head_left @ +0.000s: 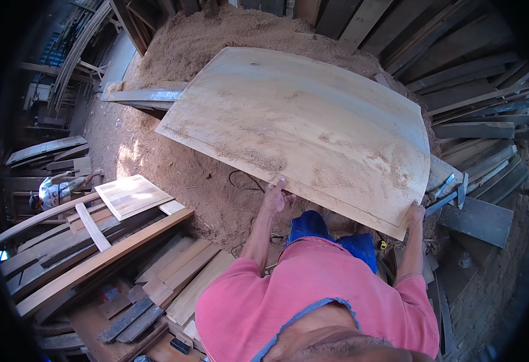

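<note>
A large pale wooden panel (pixel 313 120), dusted with sawdust, lies in front of me over a support. My left hand (pixel 276 196) grips its near edge, thumb on top and fingers curled underneath. Farther right, my right hand (pixel 414 216) is closed on the panel's near right corner, its fingers partly hidden by the edge. Loose sawdust sits in patches along the near side of the panel.
Sawdust (pixel 216 30) is heaped behind the panel. A beam (pixel 144 96) sticks out at its left. Stacked planks (pixel 481 130) stand on the right. At the left, a smaller panel (pixel 133 196) rests on boards. Another person (pixel 53 192) is at far left.
</note>
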Demonstrator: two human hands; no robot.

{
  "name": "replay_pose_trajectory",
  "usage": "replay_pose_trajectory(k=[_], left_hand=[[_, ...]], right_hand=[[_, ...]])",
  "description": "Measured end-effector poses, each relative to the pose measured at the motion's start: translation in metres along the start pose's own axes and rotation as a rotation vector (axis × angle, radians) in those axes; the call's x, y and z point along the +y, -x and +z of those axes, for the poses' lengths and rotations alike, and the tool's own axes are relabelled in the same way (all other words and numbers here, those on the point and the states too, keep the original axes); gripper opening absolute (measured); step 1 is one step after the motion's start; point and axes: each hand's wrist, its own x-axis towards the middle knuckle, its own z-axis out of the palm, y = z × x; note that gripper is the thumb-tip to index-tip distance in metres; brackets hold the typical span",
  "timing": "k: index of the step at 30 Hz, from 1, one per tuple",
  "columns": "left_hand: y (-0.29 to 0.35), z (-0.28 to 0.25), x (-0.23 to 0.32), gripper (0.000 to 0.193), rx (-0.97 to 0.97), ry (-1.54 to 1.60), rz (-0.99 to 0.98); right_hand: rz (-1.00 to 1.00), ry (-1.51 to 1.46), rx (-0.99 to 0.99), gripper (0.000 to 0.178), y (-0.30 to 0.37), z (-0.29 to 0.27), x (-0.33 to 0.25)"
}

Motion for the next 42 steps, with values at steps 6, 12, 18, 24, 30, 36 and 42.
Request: replay_pose_trajectory(k=[6,12,18,24,30,36,42], left_hand=[[-0.005,0.036,-0.011,0.037,0.071,0.019,0.021],[-0.028,0.075,-0.027,0.034,0.107,-0.008,-0.006],[-0.014,0.111,0.002,0.031,0.109,-0.027,0.131],[-0.036,0.256,0.052,0.025,0.070,-0.194,0.420],[-0.102,0.337,0.121,0.033,-0.077,-0.254,0.571],[-0.130,0.414,0.145,0.031,0.009,-0.272,0.612],[-0.144,0.434,0.152,0.032,0.030,-0.308,0.631]], right_hand=[[-0.184,0.209,-0.150,0.052,0.028,-0.022,-0.053],[-0.124,0.083,-0.184,0.050,-0.035,-0.032,0.010],[-0.044,-0.111,-0.387,0.038,0.001,-0.091,-0.081],[-0.129,-0.502,-0.500,0.037,-0.064,-0.188,-0.139],[-0.199,-0.965,-0.748,0.028,-0.109,-0.235,-0.229],[-0.363,-0.422,-0.382,0.038,-0.144,-0.266,-0.299],[-1.073,0.169,0.298,0.054,-0.011,-0.251,-0.414]])
